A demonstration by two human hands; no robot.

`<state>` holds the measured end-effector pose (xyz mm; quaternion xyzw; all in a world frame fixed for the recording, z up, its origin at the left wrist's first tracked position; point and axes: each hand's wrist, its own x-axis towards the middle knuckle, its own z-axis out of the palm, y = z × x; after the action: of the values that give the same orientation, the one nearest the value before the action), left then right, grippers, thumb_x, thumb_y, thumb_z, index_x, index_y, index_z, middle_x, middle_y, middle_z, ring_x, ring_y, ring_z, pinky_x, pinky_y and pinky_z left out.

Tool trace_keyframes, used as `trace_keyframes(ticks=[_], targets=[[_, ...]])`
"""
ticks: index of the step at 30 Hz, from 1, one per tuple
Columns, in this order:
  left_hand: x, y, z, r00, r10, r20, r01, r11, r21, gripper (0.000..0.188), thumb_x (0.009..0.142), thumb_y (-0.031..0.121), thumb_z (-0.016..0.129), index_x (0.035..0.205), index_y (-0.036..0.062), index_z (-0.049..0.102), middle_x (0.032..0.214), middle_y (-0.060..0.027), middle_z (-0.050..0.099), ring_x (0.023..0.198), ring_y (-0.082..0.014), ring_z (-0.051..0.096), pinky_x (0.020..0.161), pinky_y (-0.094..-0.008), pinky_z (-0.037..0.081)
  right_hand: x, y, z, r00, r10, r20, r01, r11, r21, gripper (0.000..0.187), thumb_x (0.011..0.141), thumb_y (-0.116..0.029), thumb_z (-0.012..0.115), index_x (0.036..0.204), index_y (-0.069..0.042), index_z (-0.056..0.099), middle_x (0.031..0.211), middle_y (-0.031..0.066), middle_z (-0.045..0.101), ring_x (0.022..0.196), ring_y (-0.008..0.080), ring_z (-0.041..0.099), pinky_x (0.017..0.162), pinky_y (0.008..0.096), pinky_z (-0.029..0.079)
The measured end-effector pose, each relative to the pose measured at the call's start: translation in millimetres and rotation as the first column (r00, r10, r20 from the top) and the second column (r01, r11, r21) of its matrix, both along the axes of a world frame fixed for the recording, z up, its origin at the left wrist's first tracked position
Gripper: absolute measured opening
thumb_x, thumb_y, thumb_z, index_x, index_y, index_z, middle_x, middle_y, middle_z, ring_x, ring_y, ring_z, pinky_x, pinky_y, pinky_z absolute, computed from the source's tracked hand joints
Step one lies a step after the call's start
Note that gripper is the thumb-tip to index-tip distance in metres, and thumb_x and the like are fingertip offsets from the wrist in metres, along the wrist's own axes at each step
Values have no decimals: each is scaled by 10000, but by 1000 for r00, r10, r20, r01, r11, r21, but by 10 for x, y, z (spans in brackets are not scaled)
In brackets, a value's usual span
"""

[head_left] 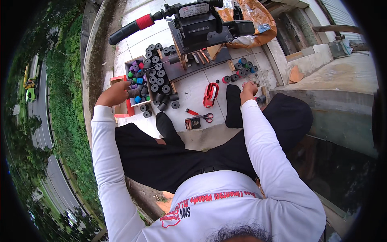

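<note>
My left hand (pixel 113 94) reaches over a red-edged box (pixel 119 114) at the left, its fingers closed on a grey-brown roll (pixel 133 93). Purple, blue, green and black small rolls (pixel 140 80) lie in the tray around it. Beside them, several black hollow-cored rolls (pixel 160 74) stand close together on the tiles. My right hand (pixel 248 91) is near my knee at the right, fingers curled together; whatever they may hold is too small to make out. Just beyond it sit several black rolls with red, blue and green ends (pixel 240 73). A dark roll (pixel 261 99) lies beside that wrist.
A black machine (pixel 197 30) with a red-banded handle (pixel 139 26) stands on a dark board ahead. Between my feet lie a red tape dispenser (pixel 210 95), scissors (pixel 206 117), a red cutter (pixel 192 112) and a small dark pack (pixel 192 123). An orange sack (pixel 264 34) rests behind; walls rise right.
</note>
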<state>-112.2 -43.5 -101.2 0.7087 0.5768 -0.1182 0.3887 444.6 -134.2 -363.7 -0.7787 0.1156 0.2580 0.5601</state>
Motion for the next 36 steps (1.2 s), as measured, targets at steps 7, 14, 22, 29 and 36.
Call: trace_keyframes(ticks=[7,14,22,29,36], targets=[[679,12,429,987,12,159,-40,985,170,411,885,-111,594,1290,-46,607,1111,-267,730,1115,-413,723,954,-473,541,-156,-317,-297,671,652,353,-443,734,-514,321,922,12,666,1215,-85,751,1207,214,724,1071,390,735,948,459,578],[798,-104,450,982,-133,136,94,961,261,427,828,-140,594,1242,-39,573,1222,-258,672,1202,-488,621,997,-537,491,-487,-122,-51,250,898,362,-674,430,-601,575,938,-97,778,1487,-146,613,1312,195,599,1173,445,673,976,517,547],[1005,-79,548,977,-209,47,192,951,241,423,821,-102,634,1237,-29,621,1214,-252,673,1189,-472,633,1001,-535,503,-394,47,-67,494,709,504,-655,684,-320,516,898,-232,884,1369,-92,728,1053,92,649,910,256,672,823,396,551],[1295,-222,879,960,-271,73,256,953,163,457,846,-64,593,1300,-56,646,1226,-274,719,1199,-470,664,1030,-492,525,-1341,0,1047,685,705,-185,-527,655,542,467,977,-233,854,1387,-71,701,1096,-26,724,924,82,640,749,264,465],[1264,-477,806,911,-27,412,-62,978,201,574,1046,161,751,1537,7,496,1474,-210,661,1348,-303,663,1017,-406,580,-1737,-215,2186,418,908,-9,-600,284,748,565,948,-59,830,1479,-76,640,1284,4,713,1048,88,665,876,265,509]])
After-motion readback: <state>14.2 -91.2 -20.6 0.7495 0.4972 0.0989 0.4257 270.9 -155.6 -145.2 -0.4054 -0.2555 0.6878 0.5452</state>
